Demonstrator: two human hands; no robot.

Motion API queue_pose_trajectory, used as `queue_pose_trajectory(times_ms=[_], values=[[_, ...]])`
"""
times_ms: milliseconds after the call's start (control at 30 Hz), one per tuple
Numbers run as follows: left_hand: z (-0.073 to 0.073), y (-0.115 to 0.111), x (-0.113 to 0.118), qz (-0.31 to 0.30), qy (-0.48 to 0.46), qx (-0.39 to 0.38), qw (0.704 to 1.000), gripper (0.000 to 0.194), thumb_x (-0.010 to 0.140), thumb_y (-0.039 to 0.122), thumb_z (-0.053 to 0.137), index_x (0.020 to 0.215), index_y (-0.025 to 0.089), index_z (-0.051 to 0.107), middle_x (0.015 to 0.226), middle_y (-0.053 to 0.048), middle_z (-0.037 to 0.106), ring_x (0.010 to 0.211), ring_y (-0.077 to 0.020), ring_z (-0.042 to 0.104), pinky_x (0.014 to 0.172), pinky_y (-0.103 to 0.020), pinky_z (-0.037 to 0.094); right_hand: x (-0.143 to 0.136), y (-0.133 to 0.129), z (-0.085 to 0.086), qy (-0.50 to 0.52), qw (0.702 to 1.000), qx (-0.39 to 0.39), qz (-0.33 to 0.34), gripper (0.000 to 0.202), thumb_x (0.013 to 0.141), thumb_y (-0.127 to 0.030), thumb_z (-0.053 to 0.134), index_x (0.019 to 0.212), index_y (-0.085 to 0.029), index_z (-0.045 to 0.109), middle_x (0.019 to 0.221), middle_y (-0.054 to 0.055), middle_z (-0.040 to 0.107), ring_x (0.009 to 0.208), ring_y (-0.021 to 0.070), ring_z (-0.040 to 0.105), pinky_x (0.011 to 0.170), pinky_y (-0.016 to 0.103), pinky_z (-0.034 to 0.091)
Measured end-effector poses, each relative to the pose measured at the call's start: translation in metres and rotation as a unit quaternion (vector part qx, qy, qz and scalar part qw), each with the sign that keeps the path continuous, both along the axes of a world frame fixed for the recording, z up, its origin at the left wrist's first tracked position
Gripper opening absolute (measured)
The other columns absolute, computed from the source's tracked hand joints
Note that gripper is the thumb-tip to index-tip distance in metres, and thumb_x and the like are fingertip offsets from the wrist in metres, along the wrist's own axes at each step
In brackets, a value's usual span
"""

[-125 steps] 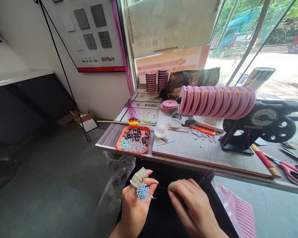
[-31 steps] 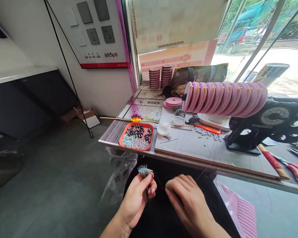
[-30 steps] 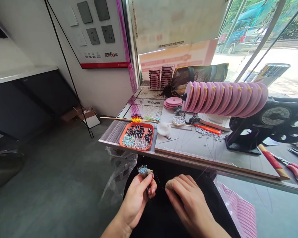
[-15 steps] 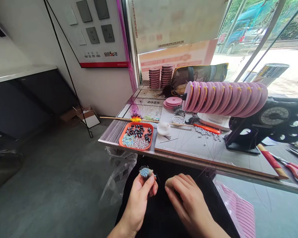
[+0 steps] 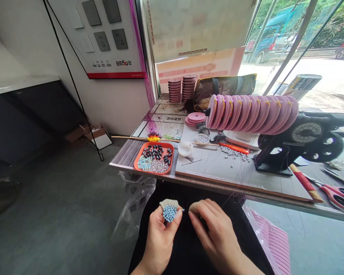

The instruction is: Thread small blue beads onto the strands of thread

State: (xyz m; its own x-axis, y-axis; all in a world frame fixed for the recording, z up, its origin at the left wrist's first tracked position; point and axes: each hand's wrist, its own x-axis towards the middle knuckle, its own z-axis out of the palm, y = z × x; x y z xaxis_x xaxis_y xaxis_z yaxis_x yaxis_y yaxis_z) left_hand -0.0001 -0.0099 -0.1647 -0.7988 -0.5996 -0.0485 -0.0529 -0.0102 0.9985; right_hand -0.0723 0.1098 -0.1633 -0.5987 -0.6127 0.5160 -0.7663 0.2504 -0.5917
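Note:
My left hand (image 5: 162,236) is closed around a bundle of small blue beads (image 5: 169,213), pinched between thumb and fingers with the round ends facing me. A beige cover (image 5: 168,203), apparently on the index finger, shows just behind the beads. One tiny blue piece (image 5: 182,209) juts out beside the thumb tip. To the right, a short distance away, my right hand (image 5: 213,225) has its fingers curled in toward the thumb. A beige cover (image 5: 193,207) sits on its index fingertip. What this hand pinches, if anything, cannot be made out. Both hands are above the dark-clothed lap.
On the table ahead, an orange tray (image 5: 136,168) holds black, blue and silvery small parts. Behind the grey board (image 5: 212,172) stand pink spools (image 5: 252,112) on a black winding machine (image 5: 306,133). Scissors (image 5: 336,193) lie at right. A white round dish (image 5: 185,149) is near the tray.
My left hand has turned the bundle so the blue bead ends face me, and the beige cover now shows above them. The right hand has barely moved. The view has shifted slightly.

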Motion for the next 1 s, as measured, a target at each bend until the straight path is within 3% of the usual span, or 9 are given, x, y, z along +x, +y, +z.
queue_pose_trajectory(times_ms=[100, 200, 333, 467, 533, 633, 667, 800, 1000], values=[[-0.004, -0.001, 0.000, -0.009, 0.008, 0.020, 1.000, 0.012, 0.071, 0.030, 0.068, 0.072, 0.019, 0.067, 0.068, -0.001, 0.065, 0.067, -0.0167, 0.057, 0.068, -0.025, 0.047, -0.001, 0.000, -0.001, -0.003, 1.000, -0.023, 0.008, 0.014, 0.091, -0.018, 0.040, 0.082, -0.018, 0.050, 0.069, 0.001, 0.057, 0.059, 0.0121, 0.053, 0.055, 0.023, 0.042], [-0.007, -0.001, 0.001, -0.012, 0.002, 0.085, 0.996, 0.017, 0.069, 0.033, 0.071, 0.075, 0.018, 0.069, 0.072, -0.002, 0.067, 0.072, -0.0178, 0.059, 0.071, -0.026, 0.047, -0.002, -0.001, -0.002, 0.068, 0.997, -0.024, 0.002, 0.017, 0.093, -0.024, 0.040, 0.100, -0.014, 0.052, 0.070, 0.002, 0.061, 0.057, 0.0121, 0.054, 0.054, 0.023, 0.041], [0.005, 0.001, 0.002, -0.007, 0.023, 0.286, 0.958, 0.022, 0.072, 0.036, 0.069, 0.079, 0.016, 0.067, 0.081, -0.004, 0.066, 0.080, -0.0183, 0.058, 0.076, -0.028, 0.048, 0.000, -0.005, -0.001, 0.160, 0.987, 0.018, 0.006, 0.027, 0.091, -0.016, 0.040, 0.068, -0.017, 0.053, 0.051, -0.003, 0.051, 0.043, 0.0102, 0.044, 0.048, 0.026, 0.029], [0.031, -0.012, -0.003, -0.026, 0.071, 0.440, 0.895, 0.016, 0.075, 0.024, 0.067, 0.065, 0.014, 0.060, 0.060, 0.001, 0.052, 0.068, -0.0146, 0.056, 0.085, -0.037, 0.048, 0.002, -0.006, 0.004, 0.201, 0.979, 0.006, 0.033, 0.031, 0.085, -0.008, 0.041, 0.055, -0.018, 0.042, 0.049, -0.003, 0.045, 0.044, 0.0096, 0.036, 0.050, 0.026, 0.026], [0.040, -0.028, -0.007, 0.035, 0.129, 0.426, 0.895, 0.016, 0.077, 0.016, 0.062, 0.063, 0.014, 0.056, 0.054, 0.005, 0.043, 0.056, -0.0096, 0.049, 0.078, -0.036, 0.052, 0.001, -0.003, 0.006, 0.201, 0.979, -0.001, 0.041, 0.030, 0.083, -0.006, 0.042, 0.055, -0.018, 0.040, 0.049, -0.003, 0.042, 0.045, 0.0096, 0.033, 0.050, 0.026, 0.026], [0.040, -0.048, -0.009, 0.139, 0.216, 0.335, 0.906, 0.012, 0.076, 0.013, 0.061, 0.066, 0.014, 0.054, 0.050, 0.007, 0.037, 0.046, -0.0054, 0.039, 0.050, -0.018, 0.048, -0.002, 0.002, 0.009, 0.177, 0.983, -0.018, 0.052, 0.028, 0.084, -0.006, 0.042, 0.058, -0.017, 0.043, 0.050, -0.003, 0.041, 0.046, 0.0097, 0.034, 0.050, 0.025, 0.027], [0.036, -0.049, -0.010, 0.112, 0.183, 0.336, 0.917, 0.008, 0.076, 0.017, 0.063, 0.073, 0.014, 0.056, 0.051, 0.007, 0.037, 0.044, -0.0045, 0.035, 0.042, -0.015, 0.040, -0.003, 0.003, 0.010, 0.161, 0.985, -0.023, 0.052, 0.026, 0.086, -0.007, 0.042, 0.062, -0.017, 0.047, 0.052, -0.002, 0.043, 0.047, 0.0100, 0.036, 0.050, 0.025, 0.028], [0.018, -0.027, -0.009, -0.047, -0.004, 0.383, 0.922, 0.034, 0.066, 0.035, 0.075, 0.081, 0.015, 0.052, 0.049, 0.010, 0.035, 0.041, -0.0010, 0.022, 0.037, -0.012, 0.018, -0.004, 0.001, 0.011, 0.108, 0.994, -0.024, 0.022, 0.020, 0.090, -0.012, 0.041, 0.077, -0.015, 0.055, 0.060, 0.001, 0.050, 0.052, 0.0117, 0.043, 0.051, 0.025, 0.031], [0.001, -0.010, -0.007, -0.060, -0.034, 0.353, 0.933, 0.033, 0.069, 0.035, 0.070, 0.070, 0.017, 0.044, 0.048, 0.011, 0.030, 0.041, -0.0009, 0.018, 0.039, -0.015, 0.011, -0.001, 0.003, 0.002, 0.098, 0.994, -0.044, 0.001, 0.014, 0.087, -0.010, 0.045, 0.079, -0.015, 0.056, 0.060, 0.001, 0.051, 0.052, 0.0117, 0.046, 0.051, 0.025, 0.033]])
